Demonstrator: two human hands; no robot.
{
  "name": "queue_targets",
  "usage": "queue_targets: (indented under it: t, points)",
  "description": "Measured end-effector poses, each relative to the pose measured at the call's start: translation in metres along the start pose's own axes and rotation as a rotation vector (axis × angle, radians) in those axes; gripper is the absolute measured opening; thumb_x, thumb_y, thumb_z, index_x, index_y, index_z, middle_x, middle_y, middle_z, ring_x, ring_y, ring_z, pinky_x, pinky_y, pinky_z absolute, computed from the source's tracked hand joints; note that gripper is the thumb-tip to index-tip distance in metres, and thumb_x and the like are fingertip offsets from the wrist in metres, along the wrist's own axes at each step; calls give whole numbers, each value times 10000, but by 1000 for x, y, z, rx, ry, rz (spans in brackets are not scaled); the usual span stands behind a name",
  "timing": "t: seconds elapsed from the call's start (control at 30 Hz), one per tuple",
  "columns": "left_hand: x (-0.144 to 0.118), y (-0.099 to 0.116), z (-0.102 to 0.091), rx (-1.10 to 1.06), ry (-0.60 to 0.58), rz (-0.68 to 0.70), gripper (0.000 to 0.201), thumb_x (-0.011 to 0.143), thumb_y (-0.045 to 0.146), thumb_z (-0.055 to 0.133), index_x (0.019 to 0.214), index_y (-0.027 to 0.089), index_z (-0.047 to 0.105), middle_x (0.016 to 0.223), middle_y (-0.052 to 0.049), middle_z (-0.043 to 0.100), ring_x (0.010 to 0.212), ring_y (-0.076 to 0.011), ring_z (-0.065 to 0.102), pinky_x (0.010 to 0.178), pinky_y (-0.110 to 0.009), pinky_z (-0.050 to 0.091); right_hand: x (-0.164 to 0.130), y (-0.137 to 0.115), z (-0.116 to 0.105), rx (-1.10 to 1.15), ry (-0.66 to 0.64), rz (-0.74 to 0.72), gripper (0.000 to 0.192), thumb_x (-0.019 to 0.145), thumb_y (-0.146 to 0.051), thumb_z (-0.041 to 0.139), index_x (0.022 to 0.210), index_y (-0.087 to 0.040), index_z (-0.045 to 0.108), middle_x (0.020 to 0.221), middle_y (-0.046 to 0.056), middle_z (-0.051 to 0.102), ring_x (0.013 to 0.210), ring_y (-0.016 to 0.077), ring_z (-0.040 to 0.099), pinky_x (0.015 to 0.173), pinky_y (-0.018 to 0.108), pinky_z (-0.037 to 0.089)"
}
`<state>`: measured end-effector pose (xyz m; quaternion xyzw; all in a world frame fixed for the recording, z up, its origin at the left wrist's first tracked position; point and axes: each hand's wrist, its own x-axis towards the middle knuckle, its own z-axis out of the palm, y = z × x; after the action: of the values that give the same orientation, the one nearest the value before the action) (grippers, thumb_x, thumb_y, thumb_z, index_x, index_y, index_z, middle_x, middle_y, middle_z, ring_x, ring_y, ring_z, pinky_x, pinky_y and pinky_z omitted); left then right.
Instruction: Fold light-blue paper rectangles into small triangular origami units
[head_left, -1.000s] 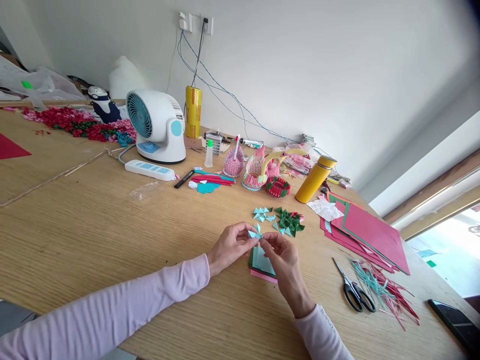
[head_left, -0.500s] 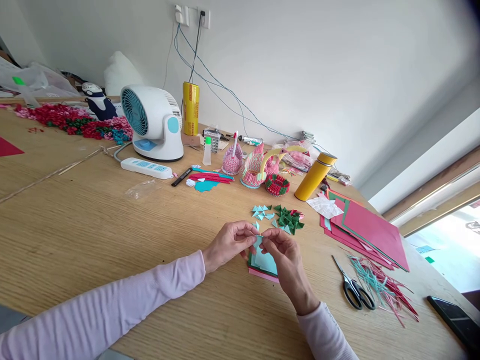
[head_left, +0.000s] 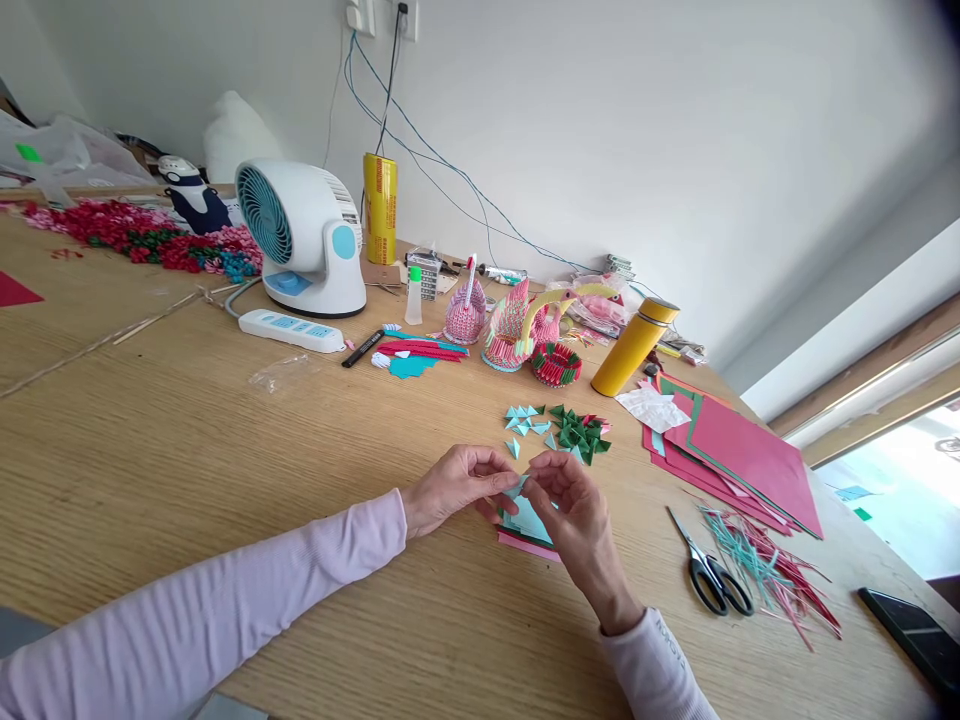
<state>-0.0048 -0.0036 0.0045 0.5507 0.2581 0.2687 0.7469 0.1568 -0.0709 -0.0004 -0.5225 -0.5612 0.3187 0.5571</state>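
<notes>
Both hands met over the middle of the table (head_left: 187, 440), working one small piece of light blue paper (head_left: 517, 487). The left hand (head_left: 454, 487) pinched the piece from its side with thumb and fingertips closed on it, and the right hand (head_left: 574, 505) pinched it from the other side in the same closed grip, so the paper sat between the two sets of fingertips, just above a small stack of cut sheets (head_left: 525, 528) (blue on top, pink at the bottom edge). The paper was mostly hidden by the fingers, so the exact shape of the fold could not be told.

Judging from this, the step in hand was a fold on a single small origami unit, of the kind already lying in the nearby piles: blue triangles (head_left: 525, 420) and green triangles (head_left: 581, 435) just beyond the hands. The next move seemed to call for a firm crease along the fold, with one hand holding the paper steady while the other pressed, since so small a piece would slip easily.

Further off stood a white fan (head_left: 300, 235), a yellow flask (head_left: 634, 347) and finished paper swans (head_left: 514, 330). Red sheets (head_left: 739, 455), scissors (head_left: 709, 575) and a heap of thin paper trimmings (head_left: 772, 580) lay to the right.
</notes>
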Motion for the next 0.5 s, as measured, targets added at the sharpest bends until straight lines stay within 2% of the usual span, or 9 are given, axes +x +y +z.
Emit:
queue_targets:
  t: [0.1, 0.27, 0.5]
  points:
    - [0, 1, 0, 65, -7, 47, 330, 741, 427, 716, 813, 117, 626, 732, -44, 669, 686, -155, 666, 561, -227, 525, 0, -4, -1, 114, -8, 52, 265, 779, -319, 698, 971, -224, 543, 784, 11, 648, 714, 160, 629, 655, 275, 513]
    - [-1, 2, 2, 190, 25, 117, 346, 757, 453, 685, 814, 118, 616, 691, -48, 675, 632, -157, 657, 549, -249, 528, -1, -7, -5, 152, -44, 91, 267, 827, -393, 644, 1000, -209, 559, 765, 13, 658, 733, 172, 651, 686, 293, 514]
    - [-1, 1, 3, 199, 9, 85, 338, 771, 440, 677, 797, 107, 624, 624, -37, 664, 544, -126, 630, 502, -215, 494, 1, -5, -4, 109, -34, 79, 270, 767, -364, 718, 934, -203, 580, 752, 16, 650, 697, 159, 628, 661, 287, 514]
